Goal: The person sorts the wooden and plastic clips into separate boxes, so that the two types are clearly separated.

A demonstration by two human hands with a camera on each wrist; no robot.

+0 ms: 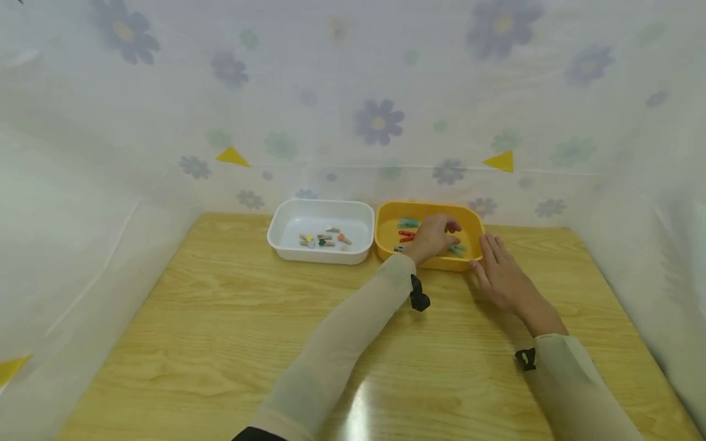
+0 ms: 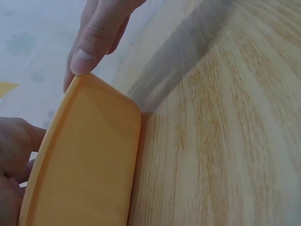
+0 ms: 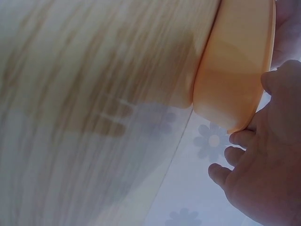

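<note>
Table (image 1: 220, 343): wooden top, both tubs parked at its far edge, within my reach.
Yellow tub (image 1: 387, 228): right of the white tub (image 1: 281, 229), touching it; clothespins (image 1: 407, 236) lie inside.
Right hand (image 1: 504, 275): fingers straight, braced flat against the tub's near right corner so it shouldn't slide.
Left hand (image 1: 432, 237): down inside the tub, fingers curled over the pins; whether I'm pinching one, I cannot tell.

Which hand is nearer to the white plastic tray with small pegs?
Left. The left hand reaches into the yellow plastic tray beside the white plastic tray; the right hand rests farther away.
</note>
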